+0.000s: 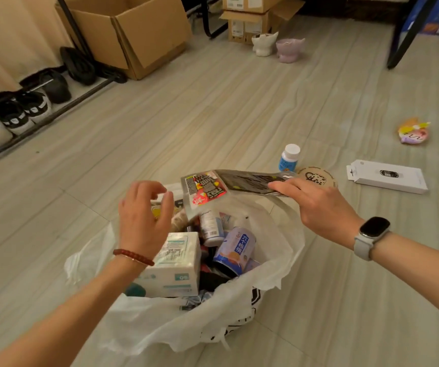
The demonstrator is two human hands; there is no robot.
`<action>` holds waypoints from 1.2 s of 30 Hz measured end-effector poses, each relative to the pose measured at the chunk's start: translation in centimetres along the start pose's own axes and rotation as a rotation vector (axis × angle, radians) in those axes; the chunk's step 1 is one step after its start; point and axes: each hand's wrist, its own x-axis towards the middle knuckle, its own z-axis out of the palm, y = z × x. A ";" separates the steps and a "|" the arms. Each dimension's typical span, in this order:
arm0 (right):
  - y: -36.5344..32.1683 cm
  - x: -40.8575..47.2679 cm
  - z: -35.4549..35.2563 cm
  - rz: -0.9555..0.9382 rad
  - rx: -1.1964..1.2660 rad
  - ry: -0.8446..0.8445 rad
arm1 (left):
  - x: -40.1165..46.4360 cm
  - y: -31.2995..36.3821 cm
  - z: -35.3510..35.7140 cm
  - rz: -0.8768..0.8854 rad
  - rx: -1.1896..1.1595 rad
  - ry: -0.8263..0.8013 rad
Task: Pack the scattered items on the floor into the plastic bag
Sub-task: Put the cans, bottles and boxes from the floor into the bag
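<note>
A white plastic bag (274,271) stands open on the floor in front of me, filled with a white box (176,266), a blue and white can (235,249), a small bottle (210,229) and other items. My right hand (316,205) grips a flat snack packet (213,189) by its dark end and holds it over the bag's far rim, printed end tilting down into the opening. My left hand (144,218) hovers above the bag's left side with fingers spread, holding nothing. Beyond the bag, a white-capped bottle (290,157), a round coaster (319,178), a white flat box (387,176) and a colourful pouch (413,132) lie on the floor.
A shoe rack with several shoes (14,115) lines the left wall. An open cardboard box (133,30) stands at the back left, smaller boxes (247,22) at the back centre, with two ceramic bowls (279,47) in front. A dark furniture leg (403,41) rises at the right.
</note>
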 end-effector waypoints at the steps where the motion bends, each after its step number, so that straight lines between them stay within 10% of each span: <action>1: 0.1 0.4 -0.1 -0.033 -0.013 0.001 | 0.8 -0.7 -0.9 0.024 -0.032 -0.039; 7: -1.1 2.2 -0.1 -0.260 0.074 0.032 | 2.2 -0.8 -1.3 0.298 0.021 -0.615; 15: -4.1 3.1 -0.8 0.177 0.769 -0.156 | 2.8 1.4 0.4 0.261 0.016 -0.154; 21: -5.0 4.8 -2.7 0.276 0.774 -0.088 | 3.1 2.8 -0.4 0.440 0.152 0.051; 30: -5.1 5.9 -2.2 0.078 0.480 0.054 | 3.1 2.5 -0.1 0.511 0.191 -0.129; 36: -5.0 5.1 -1.9 0.205 0.718 -0.035 | 3.1 2.1 0.0 0.284 -0.045 -0.385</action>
